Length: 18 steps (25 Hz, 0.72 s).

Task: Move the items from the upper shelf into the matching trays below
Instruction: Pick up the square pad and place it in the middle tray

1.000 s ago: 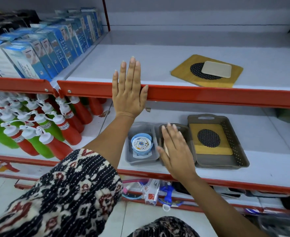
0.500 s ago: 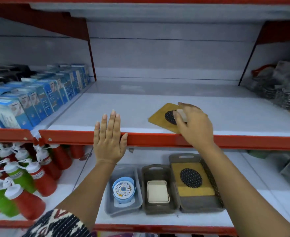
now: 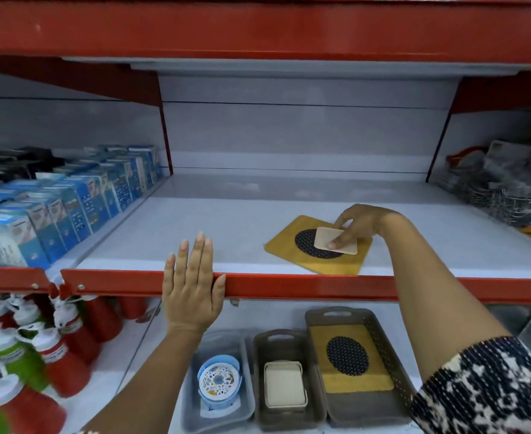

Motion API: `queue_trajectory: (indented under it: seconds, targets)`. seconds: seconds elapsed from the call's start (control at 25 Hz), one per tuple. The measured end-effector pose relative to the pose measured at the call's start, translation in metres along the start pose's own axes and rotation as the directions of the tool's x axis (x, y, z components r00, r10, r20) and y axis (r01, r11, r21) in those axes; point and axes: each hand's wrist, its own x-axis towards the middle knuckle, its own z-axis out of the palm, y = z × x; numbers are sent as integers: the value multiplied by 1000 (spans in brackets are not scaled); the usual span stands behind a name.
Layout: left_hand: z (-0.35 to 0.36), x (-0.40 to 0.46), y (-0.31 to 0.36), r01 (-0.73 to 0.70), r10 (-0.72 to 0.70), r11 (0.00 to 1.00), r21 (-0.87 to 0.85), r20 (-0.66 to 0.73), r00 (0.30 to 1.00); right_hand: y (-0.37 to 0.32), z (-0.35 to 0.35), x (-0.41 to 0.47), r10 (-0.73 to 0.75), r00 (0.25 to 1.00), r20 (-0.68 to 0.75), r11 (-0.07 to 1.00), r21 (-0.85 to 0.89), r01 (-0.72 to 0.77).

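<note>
On the upper shelf (image 3: 226, 220) lies a yellow mat with a black dotted oval (image 3: 289, 245). A beige square coaster (image 3: 326, 239) rests on it, tilted, pinched by my right hand (image 3: 356, 222). My left hand (image 3: 192, 286) lies flat and open against the shelf's red front edge (image 3: 289, 286). Below stand three trays: a grey tray (image 3: 248, 383) with a blue round coaster holder (image 3: 219, 383), a brown tray (image 3: 259, 371) with beige square coasters (image 3: 284, 388), and a larger brown tray (image 3: 383, 339) with a matching yellow mat (image 3: 326, 380).
Blue boxes (image 3: 70, 202) line the upper shelf at the left. Wire racks and packaged goods (image 3: 508, 189) sit at the right. Red and green squeeze bottles (image 3: 23, 355) crowd the lower shelf at the left. A red shelf (image 3: 257, 26) hangs overhead.
The view tilted upward. My right hand left the middle lower tray, rose to the upper shelf, and has gripped the beige coaster, lifting one edge. My left hand stayed on the red edge.
</note>
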Motion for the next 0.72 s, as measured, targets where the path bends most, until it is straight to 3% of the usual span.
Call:
queue_trajectory:
  seconds: [0.24, 0.4, 0.56, 0.72]
  targets:
    - [2, -1, -1, 4, -4, 1000, 6, 12, 1000, -4, -1, 0, -4, 996, -93, 999, 40, 8]
    - [1, -1, -1, 0, 0, 1000, 6, 12, 1000, -3, -4, -8, 3, 965, -262, 963, 260, 67]
    - [1, -1, -1, -4, 4, 1000, 2, 15, 1000, 4, 2, -37, 6, 950, -314, 758, 621, 201]
    - [2, -2, -1, -4, 4, 1000, 1, 1, 1000, 8, 24, -71, 56, 929, -365, 482, 825, 295]
